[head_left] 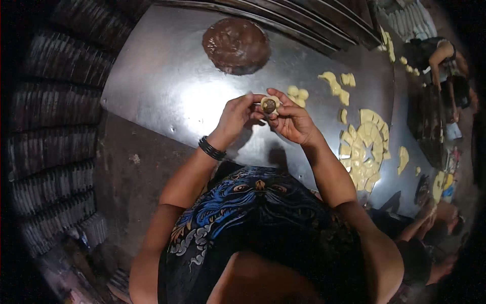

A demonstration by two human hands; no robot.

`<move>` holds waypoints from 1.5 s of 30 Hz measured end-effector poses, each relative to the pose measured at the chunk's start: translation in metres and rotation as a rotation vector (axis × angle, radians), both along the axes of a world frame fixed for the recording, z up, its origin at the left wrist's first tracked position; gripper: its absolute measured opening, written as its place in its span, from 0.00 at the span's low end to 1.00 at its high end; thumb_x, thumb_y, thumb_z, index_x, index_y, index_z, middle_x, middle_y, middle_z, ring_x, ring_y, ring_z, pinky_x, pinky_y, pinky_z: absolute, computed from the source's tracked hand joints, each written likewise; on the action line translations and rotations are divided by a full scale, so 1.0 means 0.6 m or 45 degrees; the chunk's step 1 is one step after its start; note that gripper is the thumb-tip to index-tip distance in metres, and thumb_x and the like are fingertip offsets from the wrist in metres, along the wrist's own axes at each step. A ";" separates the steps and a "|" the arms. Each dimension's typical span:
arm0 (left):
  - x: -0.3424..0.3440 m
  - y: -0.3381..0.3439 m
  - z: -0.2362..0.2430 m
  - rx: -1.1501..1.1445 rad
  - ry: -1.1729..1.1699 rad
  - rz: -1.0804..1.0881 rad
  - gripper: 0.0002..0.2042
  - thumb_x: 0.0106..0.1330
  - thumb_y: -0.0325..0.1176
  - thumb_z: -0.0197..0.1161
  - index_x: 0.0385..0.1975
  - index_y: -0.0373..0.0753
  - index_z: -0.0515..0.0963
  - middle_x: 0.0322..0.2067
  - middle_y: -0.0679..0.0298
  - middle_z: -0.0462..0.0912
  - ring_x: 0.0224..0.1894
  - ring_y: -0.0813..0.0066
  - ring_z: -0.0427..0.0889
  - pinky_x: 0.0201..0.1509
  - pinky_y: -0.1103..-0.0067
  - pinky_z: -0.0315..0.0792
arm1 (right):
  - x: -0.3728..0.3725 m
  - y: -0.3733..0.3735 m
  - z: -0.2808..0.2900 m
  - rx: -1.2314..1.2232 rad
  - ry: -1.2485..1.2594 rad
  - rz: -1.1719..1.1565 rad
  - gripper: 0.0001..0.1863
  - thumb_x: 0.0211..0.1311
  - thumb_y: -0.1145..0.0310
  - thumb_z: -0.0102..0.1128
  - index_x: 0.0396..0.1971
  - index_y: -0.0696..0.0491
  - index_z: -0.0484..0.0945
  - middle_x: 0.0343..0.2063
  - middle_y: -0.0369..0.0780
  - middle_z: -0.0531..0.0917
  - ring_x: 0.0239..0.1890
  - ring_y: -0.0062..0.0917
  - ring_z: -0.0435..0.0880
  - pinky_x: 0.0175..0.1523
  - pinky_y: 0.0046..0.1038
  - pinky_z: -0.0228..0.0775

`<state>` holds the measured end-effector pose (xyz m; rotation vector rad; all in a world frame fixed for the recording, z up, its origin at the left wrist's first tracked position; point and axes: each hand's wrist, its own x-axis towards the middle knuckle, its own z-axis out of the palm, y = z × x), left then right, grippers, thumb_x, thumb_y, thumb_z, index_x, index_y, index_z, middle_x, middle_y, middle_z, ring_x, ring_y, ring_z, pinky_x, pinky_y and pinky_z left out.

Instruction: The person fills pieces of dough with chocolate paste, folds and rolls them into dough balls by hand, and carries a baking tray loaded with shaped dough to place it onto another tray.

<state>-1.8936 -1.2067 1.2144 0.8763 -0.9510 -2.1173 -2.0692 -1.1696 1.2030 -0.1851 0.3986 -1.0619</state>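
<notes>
Above the metal table my left hand (235,115) and my right hand (293,121) meet around one small piece of pale dough with a brown ball of filling (270,105) showing in its middle. Fingers of both hands curl about its edge, and the dough rim wraps the filling while its top stays uncovered. Just beyond my right fingers sit several round, pale yellow dough balls (302,94), partly hidden by that hand. A broad round mound of glossy brown paste (237,45) lies at the far side of the table, beyond my left hand.
The shiny metal table (147,66) has its near-left edge beside my left arm. Flattened yellow dough pieces (372,126) lie fanned at the right, with loose strips (331,83) farther off. Stacked dark trays (55,111) line the left. Other people (440,58) work at the right.
</notes>
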 end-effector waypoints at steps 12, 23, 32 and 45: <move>-0.051 0.156 -0.048 -0.253 -0.463 0.120 0.10 0.62 0.28 0.52 0.41 0.32 0.74 0.34 0.62 0.78 0.31 0.78 0.75 0.37 0.84 0.69 | -0.075 0.131 -0.038 0.160 0.879 0.050 0.15 0.56 0.77 0.48 0.44 0.60 0.71 0.37 0.45 0.76 0.38 0.26 0.78 0.39 0.22 0.73; -0.032 0.132 -0.018 -1.112 -0.418 0.160 0.15 0.63 0.35 0.52 0.40 0.28 0.75 0.50 0.49 0.70 0.44 0.62 0.76 0.45 0.76 0.71 | 0.015 0.129 0.029 -0.760 1.911 -0.636 0.07 0.43 0.76 0.59 0.27 0.59 0.77 0.25 0.41 0.77 0.30 0.30 0.79 0.34 0.25 0.72; 0.005 0.099 -0.066 -0.652 -0.227 -0.170 0.11 0.60 0.29 0.55 0.40 0.30 0.75 0.51 0.55 0.68 0.44 0.70 0.76 0.43 0.80 0.73 | -0.049 0.278 -0.085 -0.780 2.802 -0.560 0.09 0.42 0.78 0.57 0.28 0.57 0.75 0.28 0.43 0.77 0.28 0.36 0.76 0.36 0.33 0.70; 0.120 0.105 -0.157 -1.215 -1.160 0.673 0.08 0.58 0.28 0.55 0.35 0.34 0.77 0.47 0.55 0.69 0.50 0.62 0.70 0.51 0.73 0.68 | -0.112 0.213 -0.136 -1.622 2.360 0.078 0.10 0.40 0.74 0.52 0.28 0.54 0.71 0.31 0.42 0.71 0.40 0.36 0.68 0.47 0.37 0.60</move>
